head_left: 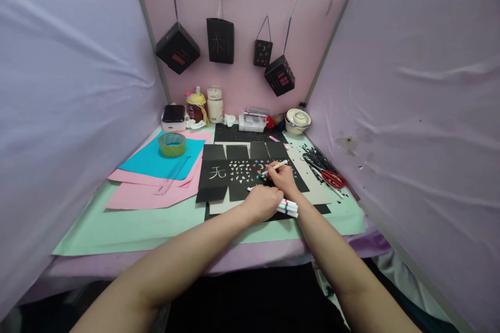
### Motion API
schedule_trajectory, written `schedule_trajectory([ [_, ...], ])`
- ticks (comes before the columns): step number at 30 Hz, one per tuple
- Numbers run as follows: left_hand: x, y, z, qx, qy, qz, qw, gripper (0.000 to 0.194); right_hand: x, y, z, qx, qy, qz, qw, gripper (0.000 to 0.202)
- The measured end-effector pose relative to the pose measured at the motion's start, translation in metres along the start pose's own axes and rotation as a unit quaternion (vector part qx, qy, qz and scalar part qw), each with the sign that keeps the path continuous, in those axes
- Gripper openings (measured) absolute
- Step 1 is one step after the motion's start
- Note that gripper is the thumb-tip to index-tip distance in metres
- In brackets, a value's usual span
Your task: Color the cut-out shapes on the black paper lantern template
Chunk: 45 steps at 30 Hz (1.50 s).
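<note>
My right hand (282,177) is closed round a white marker (280,164), its tip down at the small coloured shapes on a black cut card (213,183). Just in front and to the left, my left hand (263,203) is closed on several white markers (288,208), whose banded ends stick out to the right beneath my right wrist. The card bears a white character at its left, rows of small white triangles in the middle, and coloured stars and a moon beside my right hand.
Red-handled scissors (333,179) lie among black scraps at the right. Yellow-green tape (172,144) sits on blue paper (136,162), with a clear ruler (172,177) nearby. A bowl (297,121), a white bottle (215,106) and a clear box (252,122) stand behind. Black boxes (221,40) hang above.
</note>
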<state>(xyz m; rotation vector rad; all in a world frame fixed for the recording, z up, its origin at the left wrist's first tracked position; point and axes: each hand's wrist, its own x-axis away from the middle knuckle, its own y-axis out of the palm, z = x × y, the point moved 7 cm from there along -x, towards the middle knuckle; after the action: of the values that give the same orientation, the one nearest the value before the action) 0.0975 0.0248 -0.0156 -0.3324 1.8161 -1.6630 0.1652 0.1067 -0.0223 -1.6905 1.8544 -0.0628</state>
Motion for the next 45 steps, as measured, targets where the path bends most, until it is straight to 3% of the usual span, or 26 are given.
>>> schedule_trajectory([
  [45,0.0001,0.0006,-0.0010,-0.002,-0.005,0.000,1.000,0.010,0.0001,-0.0004,-0.0014,0.003,-0.006,0.001,1.000,0.019],
])
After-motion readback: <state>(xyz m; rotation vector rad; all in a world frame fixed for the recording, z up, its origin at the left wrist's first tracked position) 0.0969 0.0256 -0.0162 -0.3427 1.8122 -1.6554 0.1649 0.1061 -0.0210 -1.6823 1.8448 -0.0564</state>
